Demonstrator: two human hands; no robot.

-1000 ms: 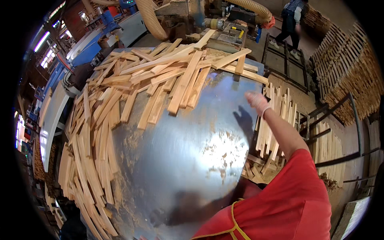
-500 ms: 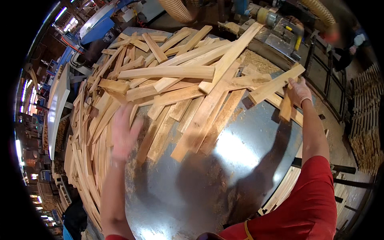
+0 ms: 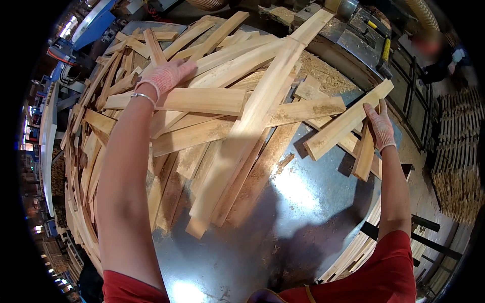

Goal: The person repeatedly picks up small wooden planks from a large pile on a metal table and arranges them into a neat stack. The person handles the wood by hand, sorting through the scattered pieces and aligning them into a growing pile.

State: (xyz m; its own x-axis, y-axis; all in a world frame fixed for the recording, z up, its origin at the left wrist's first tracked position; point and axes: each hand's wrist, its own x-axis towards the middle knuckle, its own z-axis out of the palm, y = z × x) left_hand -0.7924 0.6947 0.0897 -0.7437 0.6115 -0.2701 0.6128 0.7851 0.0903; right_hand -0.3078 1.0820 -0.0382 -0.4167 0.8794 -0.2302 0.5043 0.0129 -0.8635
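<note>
My left hand [image 3: 166, 78], in a pinkish-white glove, reaches over the far left of a heap of wooden boards. Its fingers stretch out over the boards, beside a wide pale board [image 3: 207, 101]; their tips are partly hard to make out. At the right, my gloved right hand [image 3: 380, 126] is closed on a light wooden board [image 3: 348, 121], tilted toward the far right. A shorter board [image 3: 364, 156] points down from beneath that hand; whether it is gripped too cannot be seen. A long board [image 3: 257, 116] lies diagonally across the heap.
The boards rest on a grey metal table [image 3: 227, 267] strewn with sawdust [image 3: 328, 70]. A machine [image 3: 366, 45] stands at the far right edge. Stacked slats [image 3: 457, 151] stand on the floor at right, and another person [image 3: 439, 65] is beyond.
My left hand has moved away from me, from above the near left boards to the far part of the heap. The right hand still holds its board; the long board's near end now lies closer.
</note>
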